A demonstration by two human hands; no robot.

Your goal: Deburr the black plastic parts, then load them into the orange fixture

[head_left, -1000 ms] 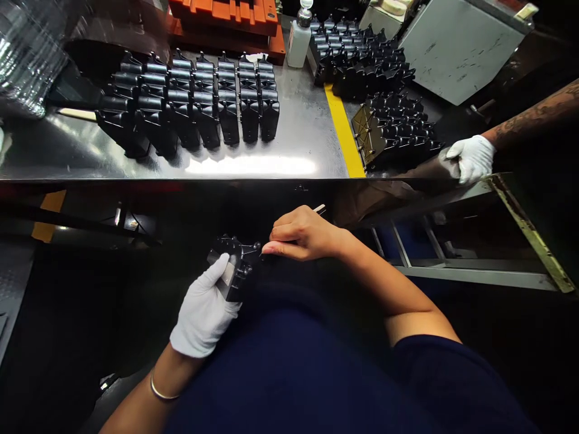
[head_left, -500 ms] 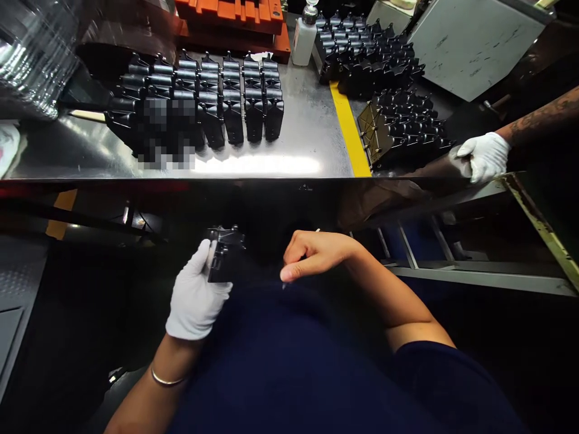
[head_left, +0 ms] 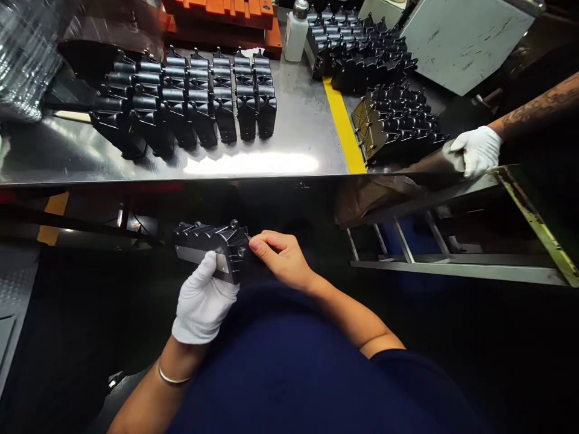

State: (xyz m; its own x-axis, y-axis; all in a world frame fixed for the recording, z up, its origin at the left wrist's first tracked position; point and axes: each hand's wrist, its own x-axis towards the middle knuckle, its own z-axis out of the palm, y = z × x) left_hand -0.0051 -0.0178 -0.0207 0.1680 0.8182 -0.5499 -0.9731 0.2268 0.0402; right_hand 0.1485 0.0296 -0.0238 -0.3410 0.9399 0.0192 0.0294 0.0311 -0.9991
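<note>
My left hand (head_left: 203,304), in a white glove, grips a black moulded housing (head_left: 212,248) with a bare metal strip along its side. The housing lies almost level over my dark blue lap. My right hand (head_left: 283,259), ungloved, pinches at the housing's right end. A slim metal tool showed in these fingers earlier, but the fingers now hide nearly all of it.
Rows of black housings (head_left: 194,102) stand on a steel table (head_left: 298,132), with more at back right. A yellow stripe (head_left: 344,126) crosses it. A co-worker's gloved hand (head_left: 476,152) rests at the table's edge. An orange block (head_left: 221,30) and a white bottle (head_left: 296,36) stand behind.
The housing has swung round to lie sideways, its long side now running left to right. My right hand has moved left and down from its place apart, and its fingertips are at the housing.
</note>
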